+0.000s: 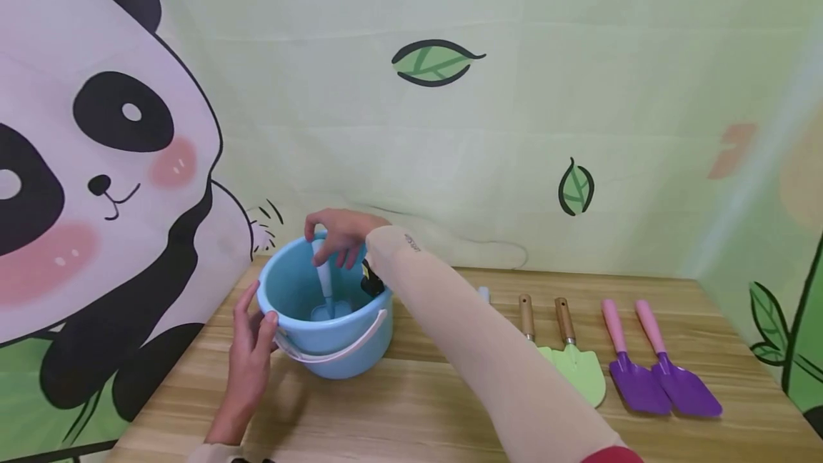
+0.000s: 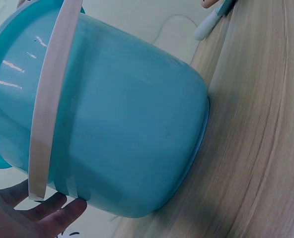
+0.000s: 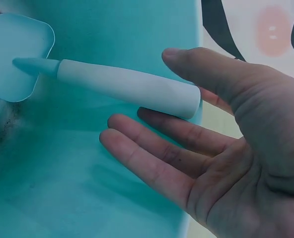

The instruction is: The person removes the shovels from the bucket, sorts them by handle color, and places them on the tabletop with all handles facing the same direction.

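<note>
A light blue bucket (image 1: 347,349) with a white carrying handle (image 1: 350,349) stands on the table. Inside it, a toy shovel (image 3: 127,87) with a pale handle and light blue blade stands blade down, its handle leaning by the far wall. My right hand (image 1: 343,231) reaches over the rim. In the right wrist view, its thumb and fingers are spread on either side of the shovel's grip without closing round it. My left hand (image 1: 251,341) rests against the bucket's near left side, fingertips (image 2: 70,210) on the outer wall below the rim.
Right of the bucket lie two green shovels (image 1: 579,374) with wooden handles, partly behind my right sleeve, and two purple shovels (image 1: 684,388) with pink handles. A pale blue handle end (image 1: 484,295) shows beside the sleeve. A panda-printed backdrop (image 1: 321,91) rises behind the wooden table (image 1: 398,413).
</note>
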### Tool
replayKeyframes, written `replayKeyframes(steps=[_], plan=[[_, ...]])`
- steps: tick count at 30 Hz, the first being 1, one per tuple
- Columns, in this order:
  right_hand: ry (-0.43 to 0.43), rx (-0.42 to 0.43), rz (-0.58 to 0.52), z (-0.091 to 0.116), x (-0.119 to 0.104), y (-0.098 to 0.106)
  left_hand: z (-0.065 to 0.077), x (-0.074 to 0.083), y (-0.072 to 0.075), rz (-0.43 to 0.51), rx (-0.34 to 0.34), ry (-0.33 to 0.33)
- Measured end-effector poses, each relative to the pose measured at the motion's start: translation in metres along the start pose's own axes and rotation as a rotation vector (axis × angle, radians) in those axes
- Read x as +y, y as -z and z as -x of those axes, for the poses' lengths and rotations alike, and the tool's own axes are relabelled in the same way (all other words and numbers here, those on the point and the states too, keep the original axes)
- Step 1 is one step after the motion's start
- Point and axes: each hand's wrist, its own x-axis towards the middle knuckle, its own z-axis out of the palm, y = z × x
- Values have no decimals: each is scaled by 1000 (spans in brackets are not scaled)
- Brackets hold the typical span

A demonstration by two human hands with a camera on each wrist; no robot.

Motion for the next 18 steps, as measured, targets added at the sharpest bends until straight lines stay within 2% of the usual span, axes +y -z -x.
replayKeyframes(steps=[18], plan=[[19,50,47,2,-2,-5,0,-1,1,-35,-7,13]])
